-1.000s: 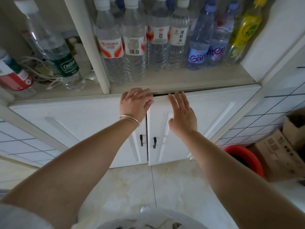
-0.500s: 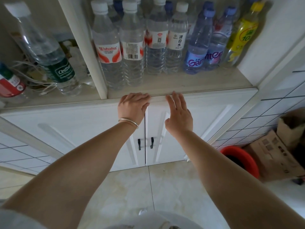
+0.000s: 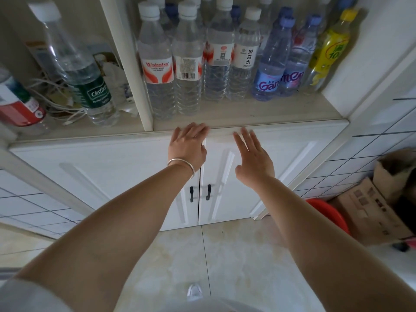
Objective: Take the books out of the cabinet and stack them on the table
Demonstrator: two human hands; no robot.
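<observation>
Doors (image 3: 225, 176) on the lower cabinet (image 3: 112, 167) are both closed, so the books aren't visible at all; my guess is they're behind those doors. No desk in view either. Left hand (image 3: 188, 149) lies flat at the top edge of the left door, fingers (image 3: 193, 129) straight and slightly spread, holding nothing. Right hand (image 3: 254, 156) is the same on the right door, fingers extended up toward the shelf lip (image 3: 281, 123), also empty.

For opening, I'd skip prying at the top seam. There's no visible gap up there, and the bottles (image 3: 191, 64) stand right above on the shelf. The two small black handles (image 3: 199, 193) sit lower, beside the centre seam. Drop each hand down, hook a handle, and swing both doors wide so you can see in before reaching. Mind the red bucket (image 3: 326, 212) and cardboard box (image 3: 373, 210) off to the right.
</observation>
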